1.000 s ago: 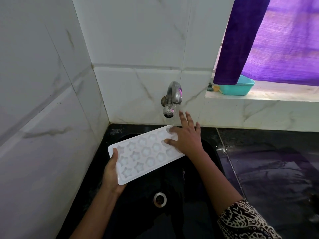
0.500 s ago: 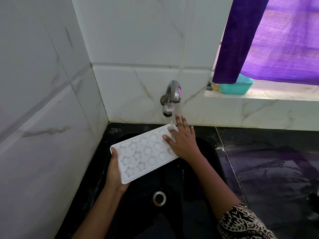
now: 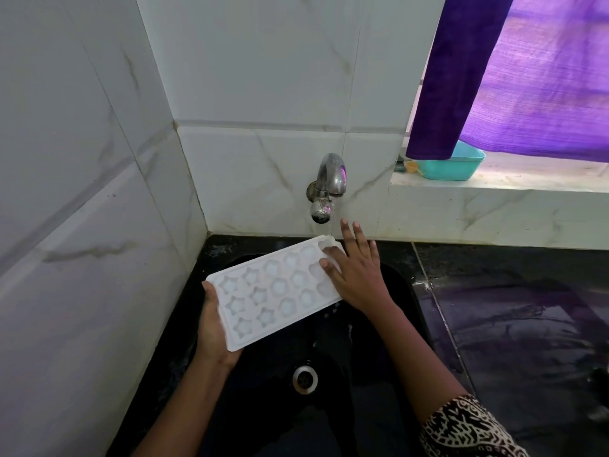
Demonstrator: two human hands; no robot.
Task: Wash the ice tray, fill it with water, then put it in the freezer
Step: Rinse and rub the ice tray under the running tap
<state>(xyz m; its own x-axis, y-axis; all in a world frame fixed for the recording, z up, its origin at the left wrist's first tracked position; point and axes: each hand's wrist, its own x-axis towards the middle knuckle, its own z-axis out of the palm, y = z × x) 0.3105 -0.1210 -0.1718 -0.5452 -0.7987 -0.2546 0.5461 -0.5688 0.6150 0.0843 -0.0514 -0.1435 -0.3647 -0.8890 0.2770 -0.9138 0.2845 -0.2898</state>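
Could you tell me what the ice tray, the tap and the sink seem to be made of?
Ice tray: probably plastic, white and matte, with moulded star and round cells. Tap: metal, polished chrome look, bright reflections. Sink: black, glossy and wet; stone, composite or coated metal, I cannot tell which.

The white plastic ice tray (image 3: 273,291) is just below the middle of the frame, cavities facing up, with three rows of star-shaped and round moulds. It is held in the air over the black sink (image 3: 400,291), its long axis running from lower left to upper right. Its far corner is just below the tap (image 3: 329,179). The left hand (image 3: 212,328) grips its lower-left end, and the right hand (image 3: 357,275) lies flat on its upper-right end.
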